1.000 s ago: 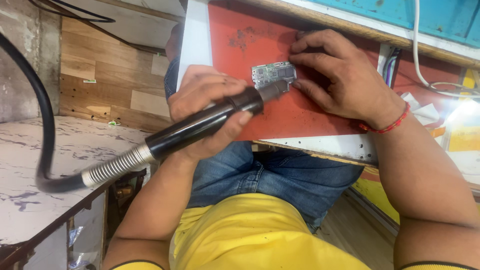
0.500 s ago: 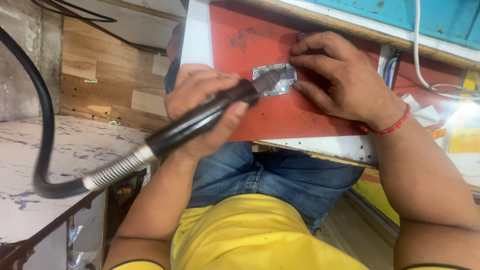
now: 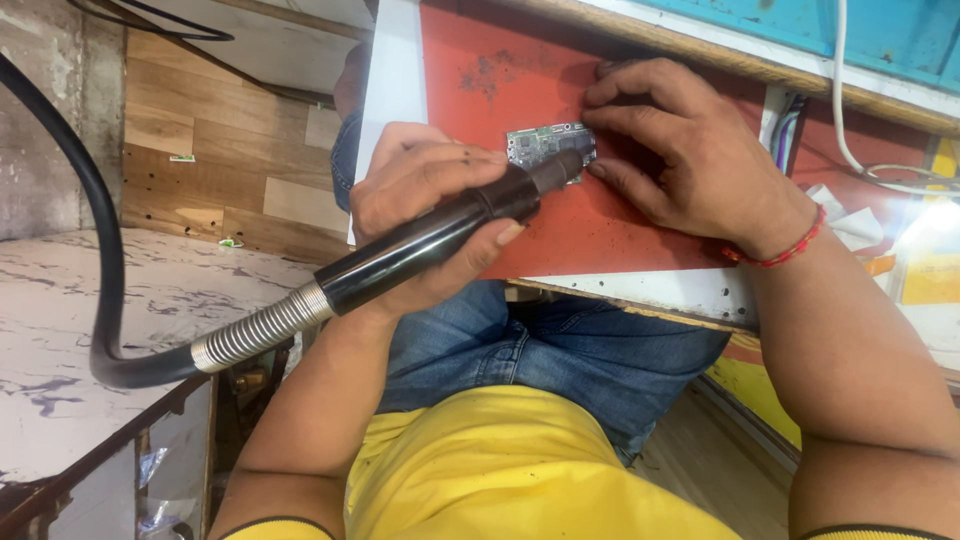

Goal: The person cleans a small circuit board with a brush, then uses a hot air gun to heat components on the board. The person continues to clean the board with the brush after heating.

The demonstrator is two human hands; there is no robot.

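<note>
Gripping the black handpiece (image 3: 440, 235) of a flexible-shaft rotary tool, the left hand (image 3: 425, 215) was closed around its barrel in the head view, nose resting on a small circuit board (image 3: 545, 145). That board lay flat on the red mat (image 3: 600, 225), pinned by the right hand's (image 3: 690, 160) spread fingertips. The bit itself was hidden, so contact was probably made. The step looked like grinding; the next move called for light, steady pressure.
</note>
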